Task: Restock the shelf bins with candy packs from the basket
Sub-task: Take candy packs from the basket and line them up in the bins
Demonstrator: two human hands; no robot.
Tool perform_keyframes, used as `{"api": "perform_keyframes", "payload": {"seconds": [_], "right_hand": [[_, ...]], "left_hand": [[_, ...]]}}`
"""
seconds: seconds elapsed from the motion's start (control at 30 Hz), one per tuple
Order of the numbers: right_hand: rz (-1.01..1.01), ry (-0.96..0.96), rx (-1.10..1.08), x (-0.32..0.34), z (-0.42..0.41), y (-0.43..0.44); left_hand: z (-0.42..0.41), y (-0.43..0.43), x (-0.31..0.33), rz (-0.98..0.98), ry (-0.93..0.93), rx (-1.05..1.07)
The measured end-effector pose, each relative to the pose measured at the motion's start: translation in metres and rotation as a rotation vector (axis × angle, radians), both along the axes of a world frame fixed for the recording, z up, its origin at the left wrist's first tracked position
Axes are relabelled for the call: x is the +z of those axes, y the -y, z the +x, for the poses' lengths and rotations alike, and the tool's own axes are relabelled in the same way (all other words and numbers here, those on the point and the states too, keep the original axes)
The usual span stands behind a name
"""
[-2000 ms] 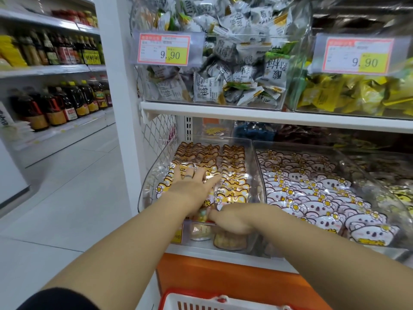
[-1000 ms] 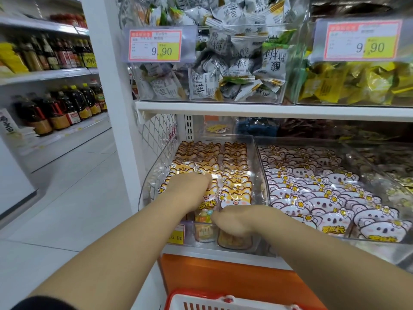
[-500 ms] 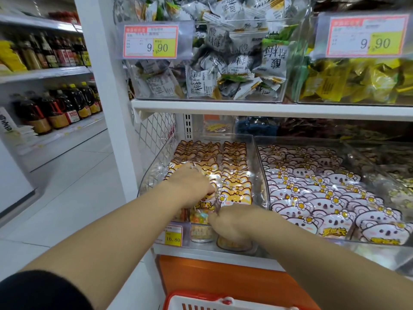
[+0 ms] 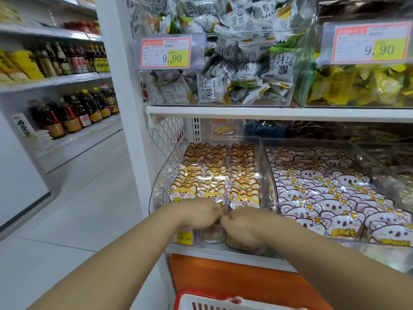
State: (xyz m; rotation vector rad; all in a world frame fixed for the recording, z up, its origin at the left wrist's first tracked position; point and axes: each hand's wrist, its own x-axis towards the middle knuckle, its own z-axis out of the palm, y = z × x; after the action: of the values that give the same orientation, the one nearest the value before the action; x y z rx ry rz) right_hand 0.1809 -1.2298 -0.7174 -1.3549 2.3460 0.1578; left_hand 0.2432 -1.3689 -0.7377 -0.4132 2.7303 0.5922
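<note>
At the clear bin's (image 4: pixel 160 182) front edge, the left hand (image 4: pixel 196 212) and right hand (image 4: pixel 242 224) meet, fingers curled down over the front-row orange cat-face candy packs (image 4: pixel 214 175), possibly pinching one. The red basket (image 4: pixel 201 300) sits below the bin.

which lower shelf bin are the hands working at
The left bin, filled with orange fox-face packs: both the left hand and right hand are at its front edge. The neighbouring bin of pale koala packs is untouched.

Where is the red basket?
In the head view, the red basket peeks in at the bottom edge, slightly right of centre. It is just below the orange shelf base.
</note>
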Motion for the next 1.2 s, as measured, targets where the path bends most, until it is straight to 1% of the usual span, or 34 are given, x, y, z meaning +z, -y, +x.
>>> {"api": "perform_keyframes", "payload": {"seconds": [0.07,0.13,0.2,0.27,0.33,0.53,0.6,0.7,0.8,0.87,0.9,1.0,1.1,1.17,1.2], "right_hand": [[-0.017,0.044,-0.052,0.001,-0.001,0.000],[-0.027,0.105,-0.095,-0.001,-0.003,0.002],[0.010,0.117,-0.086,-0.001,-0.003,0.005],[0.073,0.141,-0.097,0.003,-0.004,0.009],[0.100,0.178,-0.117,0.007,-0.004,0.013],[0.111,0.122,-0.184,0.016,-0.006,0.023],[0.118,0.066,-0.188,0.016,-0.009,0.024],[0.178,-0.056,-0.073,0.018,-0.014,0.020],[0.209,-0.064,-0.007,0.021,-0.010,0.009],[0.234,-0.076,0.078,0.022,-0.008,0.004],[0.212,-0.080,0.107,0.022,-0.007,0.003],[0.062,-0.132,0.124,0.024,-0.004,-0.006],[-0.055,-0.319,0.216,0.023,0.002,-0.022],[-0.067,-0.432,0.239,0.018,0.005,-0.032],[-0.056,-0.471,0.240,0.014,0.005,-0.035]], "left_hand": [[-0.008,0.002,-0.001,0.043,0.063,0.015],[-0.013,0.004,0.001,0.036,0.132,-0.028],[-0.016,0.008,0.003,0.042,0.164,-0.052],[-0.016,0.014,0.001,0.069,0.185,-0.048],[-0.015,0.019,-0.004,0.055,0.209,-0.031],[-0.018,0.013,0.000,0.093,0.225,-0.001],[-0.020,0.011,0.004,0.066,0.261,0.013],[-0.018,0.008,0.008,0.024,0.318,0.001],[-0.018,0.003,0.012,-0.032,0.382,0.008],[-0.018,0.001,0.014,-0.068,0.336,0.042],[-0.018,0.002,0.013,-0.058,0.302,0.062],[-0.012,0.005,0.010,-0.047,0.233,0.050],[-0.005,0.015,0.005,0.038,0.173,0.075],[-0.006,0.020,0.003,0.070,0.100,0.113],[-0.007,0.019,0.003,0.078,0.092,0.112]]}}
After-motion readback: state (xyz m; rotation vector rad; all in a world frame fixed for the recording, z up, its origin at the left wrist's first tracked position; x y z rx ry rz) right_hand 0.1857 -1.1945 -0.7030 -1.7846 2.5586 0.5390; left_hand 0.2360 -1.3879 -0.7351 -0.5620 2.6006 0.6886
